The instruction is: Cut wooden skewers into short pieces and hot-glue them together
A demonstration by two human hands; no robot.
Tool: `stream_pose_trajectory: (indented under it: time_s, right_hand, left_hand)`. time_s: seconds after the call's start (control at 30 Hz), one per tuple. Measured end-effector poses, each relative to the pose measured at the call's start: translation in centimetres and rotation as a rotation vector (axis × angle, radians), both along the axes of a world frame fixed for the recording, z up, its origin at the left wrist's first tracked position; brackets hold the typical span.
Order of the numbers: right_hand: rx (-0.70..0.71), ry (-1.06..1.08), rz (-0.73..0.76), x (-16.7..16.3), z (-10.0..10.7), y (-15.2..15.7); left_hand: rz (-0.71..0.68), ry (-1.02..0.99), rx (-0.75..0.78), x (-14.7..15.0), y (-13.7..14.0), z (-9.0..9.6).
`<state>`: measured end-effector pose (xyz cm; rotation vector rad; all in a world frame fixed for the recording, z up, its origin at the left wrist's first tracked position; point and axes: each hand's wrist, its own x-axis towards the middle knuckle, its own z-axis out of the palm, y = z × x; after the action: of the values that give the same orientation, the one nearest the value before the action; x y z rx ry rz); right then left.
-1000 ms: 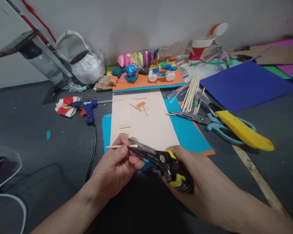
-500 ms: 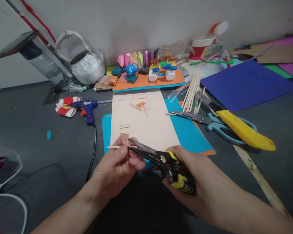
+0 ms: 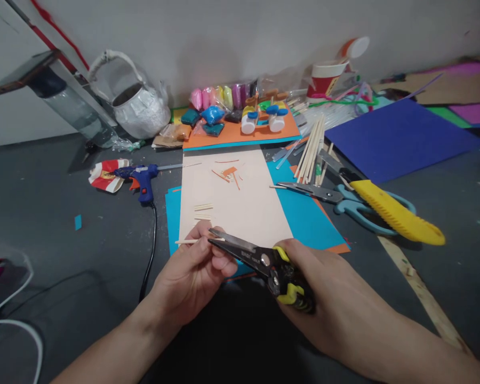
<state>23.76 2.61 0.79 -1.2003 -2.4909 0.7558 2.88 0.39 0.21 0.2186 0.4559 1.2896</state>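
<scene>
Between the thumb and fingers of my left hand (image 3: 194, 266) is pinched a thin wooden stick (image 3: 184, 242), lying roughly level. My right hand (image 3: 324, 282) is wrapped round the yellow-and-black handles of a pair of heavy-duty scissors (image 3: 260, 260). Their dark blades point left, slightly parted, with the tips at the left fingertips and the stick by them. Whether the blades touch the stick I cannot tell. Just beyond my left hand, several short cut sticks (image 3: 203, 207) lie on a cream sheet (image 3: 240, 200), with orange paper scraps (image 3: 229, 172) farther up.
A blue glue gun (image 3: 144, 178) with a black cord lies left. On the right are light-blue scissors (image 3: 348, 205), a yellow utility knife (image 3: 396, 210), long sticks (image 3: 311, 152) and dark-blue paper (image 3: 400, 138). Clay packets (image 3: 213, 114) and a silver kettle (image 3: 140, 112) stand at the back.
The scissors' handles have been squeezed a little closer together by my right hand, and the gap between the blades looks slightly narrower. The whole view has shifted slightly.
</scene>
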Motion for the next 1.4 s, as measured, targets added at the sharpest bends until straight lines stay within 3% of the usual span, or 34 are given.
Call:
stream_pose_trajectory:
  time_s: [0.37,0.7,1.03,1.2,1.4]
  right_hand:
    - [0.063,0.017,0.022,0.0,-0.4,0.3]
    - [-0.086,0.044,0.013,-0.2,-0.1,0.3]
    - [-0.050,0.013,-0.025,-0.1,0.1,0.3]
    - [-0.035,0.024,-0.068,-0.4,0.4,0.8]
    - [-0.028,0.040,-0.102,-0.2,0.8,1.0]
  left_hand:
    - [-0.061,-0.105,-0.062,0.2,0.2,0.4]
    - [-0.022,-0.087,-0.068,0.0,0.2,0.7]
    - [-0.007,-0.034,-0.051,0.1,0.1,0.3]
    - [-0.006,0.065,0.005,-0.1,0.1,0.6]
    - [0.031,0.437,0.027,0.1,0.1,0.6]
